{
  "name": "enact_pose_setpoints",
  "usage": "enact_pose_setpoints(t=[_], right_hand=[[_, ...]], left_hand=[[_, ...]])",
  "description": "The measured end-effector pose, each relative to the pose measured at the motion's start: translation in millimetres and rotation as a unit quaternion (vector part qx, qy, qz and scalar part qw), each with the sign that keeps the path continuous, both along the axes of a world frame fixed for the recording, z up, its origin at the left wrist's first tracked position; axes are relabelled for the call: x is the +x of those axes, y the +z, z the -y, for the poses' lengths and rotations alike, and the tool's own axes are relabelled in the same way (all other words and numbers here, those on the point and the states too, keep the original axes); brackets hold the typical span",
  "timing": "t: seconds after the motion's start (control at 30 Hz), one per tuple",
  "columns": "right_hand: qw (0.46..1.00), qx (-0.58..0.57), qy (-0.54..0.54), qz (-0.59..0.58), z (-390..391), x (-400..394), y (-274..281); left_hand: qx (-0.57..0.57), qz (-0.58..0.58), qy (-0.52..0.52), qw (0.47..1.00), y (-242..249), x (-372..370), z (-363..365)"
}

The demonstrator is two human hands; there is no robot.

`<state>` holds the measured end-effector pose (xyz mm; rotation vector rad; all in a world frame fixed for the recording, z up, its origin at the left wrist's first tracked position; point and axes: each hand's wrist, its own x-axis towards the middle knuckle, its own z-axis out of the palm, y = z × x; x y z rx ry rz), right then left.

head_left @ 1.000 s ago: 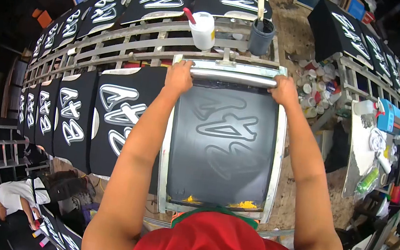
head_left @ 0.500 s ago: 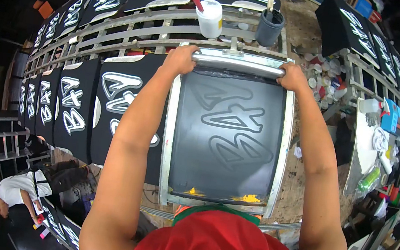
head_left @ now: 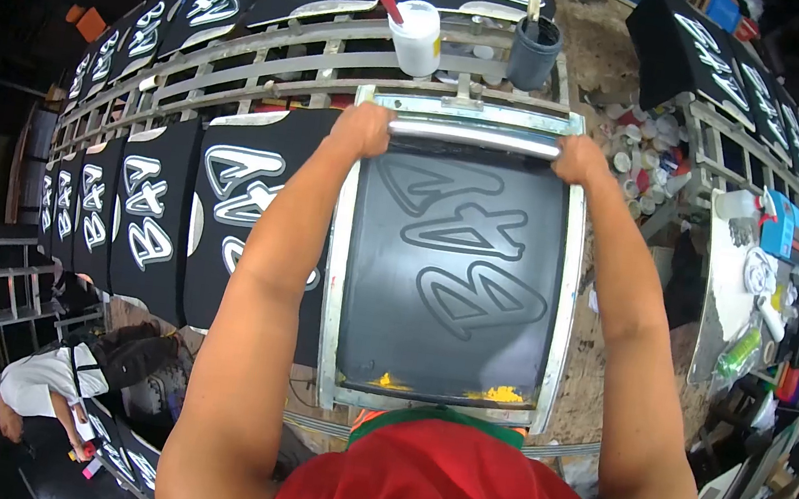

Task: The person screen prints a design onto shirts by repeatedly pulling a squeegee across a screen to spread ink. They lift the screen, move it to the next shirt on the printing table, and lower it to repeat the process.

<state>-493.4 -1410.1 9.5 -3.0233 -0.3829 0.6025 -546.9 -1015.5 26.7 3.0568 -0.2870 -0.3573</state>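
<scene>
A silver squeegee [head_left: 475, 138] lies across the far end of a screen printing frame [head_left: 562, 301]. My left hand [head_left: 365, 130] is closed around its left end. Fingers of my right hand [head_left: 581, 160] wrap its right end. Below the squeegee, the grey mesh [head_left: 383, 298] shows dark outlined lettering, with yellow patches along its near edge. Left of the frame, partly hidden by my left arm, is a black fabric panel [head_left: 225, 116] with white and grey lettering.
Beyond the frame stand a white tub [head_left: 416, 50] with a red handle in it and a dark grey tub [head_left: 533, 60] on metal rails. Printed black panels [head_left: 151, 207] line the left. Another person [head_left: 54, 381] bends at lower left. A cluttered table [head_left: 733, 283] is at right.
Both hands have drawn the squeegee slightly toward me, uncovering more of the frame's far bar. Another person's fingers now show at the top edge.
</scene>
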Motion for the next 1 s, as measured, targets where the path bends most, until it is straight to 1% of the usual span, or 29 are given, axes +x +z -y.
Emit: enact_pose_setpoints(t=[0.03, 0.07, 0.13, 0.17, 0.2, 0.23, 0.27, 0.3, 0.37, 0.4, 0.47, 0.5, 0.53, 0.57, 0.63, 0.67, 0.7, 0.73, 0.77, 0.8, 0.83, 0.87, 0.9, 0.93, 0.97, 1.0], right_hand=[[1.0, 0.005, -0.02, -0.01, -2, -18, 15], [1.0, -0.014, 0.01, 0.007, 5, -25, -3], [0.999, 0.029, -0.013, 0.009, 7, -77, 16], [0.998, 0.066, -0.008, 0.025, 15, -103, 5], [0.994, 0.102, -0.006, 0.039, 22, -132, -4], [0.992, 0.114, -0.026, 0.05, 25, -168, -4], [0.987, 0.138, -0.02, 0.081, 30, -205, -7], [0.983, 0.142, 0.015, 0.119, 36, -243, -12], [0.986, 0.137, 0.007, 0.092, 42, -320, -9], [0.993, 0.102, -0.008, 0.056, 42, -357, -6], [0.987, 0.113, 0.016, 0.117, 53, -432, -20], [0.99, 0.111, 0.007, 0.087, 53, -462, -14], [0.993, 0.108, -0.002, 0.055, 54, -480, -9], [0.992, 0.106, -0.003, 0.062, 59, -482, -6], [0.974, 0.159, 0.049, 0.154, 67, -483, 4], [0.973, 0.157, 0.049, 0.159, 67, -477, 10], [0.949, 0.193, -0.051, 0.242, 60, -465, 28], [0.907, 0.227, -0.149, 0.322, 56, -458, 40], [0.884, 0.249, -0.208, 0.335, 68, -455, 24], [0.882, 0.249, -0.21, 0.34, 79, -455, 3], [0.858, 0.281, -0.364, 0.228, 93, -456, -24], [0.803, 0.303, -0.503, 0.107, 109, -458, -52], [0.736, 0.324, -0.587, -0.095, 129, -453, -77], [0.736, 0.323, -0.588, -0.095, 141, -452, -113], [0.68, 0.409, -0.596, -0.123, 149, -455, -151], [0.617, 0.491, -0.597, -0.147, 154, -455, -168]], left_hand=[[0.02, -0.013, -0.009, 1.0, 2, -10, 2], [0.017, 0.001, -0.01, 1.0, -1, -24, 3], [-0.015, 0.018, -0.029, 0.999, -9, -67, 0], [-0.017, 0.013, -0.029, 0.999, -12, -94, -2], [-0.059, 0.031, -0.041, 0.997, -15, -123, -3], [-0.102, 0.046, -0.053, 0.992, -16, -156, -1], [-0.099, 0.038, -0.049, 0.993, -16, -191, 3], [-0.096, 0.034, -0.045, 0.994, -11, -225, 7], [-0.078, -0.015, -0.037, 0.996, -9, -292, 15], [-0.087, -0.013, -0.034, 0.996, -9, -329, 18], [-0.107, -0.006, -0.03, 0.994, -19, -397, 22], [-0.115, 0.042, -0.046, 0.991, -25, -426, 23], [-0.153, 0.034, -0.056, 0.986, -13, -441, 27], [-0.15, 0.05, -0.078, 0.984, -3, -446, 29], [-0.149, 0.073, -0.102, 0.981, 14, -448, 29], [-0.149, 0.059, -0.099, 0.982, 24, -440, 24], [-0.148, 0.044, -0.096, 0.983, 30, -433, 19], [-0.148, 0.051, -0.099, 0.983, 32, -426, 14], [-0.171, 0.019, -0.044, 0.984, 32, -418, 9], [-0.192, -0.017, 0.01, 0.981, 32, -411, 5], [-0.185, -0.026, 0.042, 0.981, 30, -402, 1], [-0.186, -0.025, 0.039, 0.982, 25, -395, -1], [-0.27, -0.083, 0.134, 0.95, 18, -387, -3], [-0.349, -0.141, 0.227, 0.898, 10, -383, -5], [-0.365, -0.115, 0.241, 0.892, 3, -381, -5], [-0.382, -0.086, 0.253, 0.885, -6, -377, -5]])
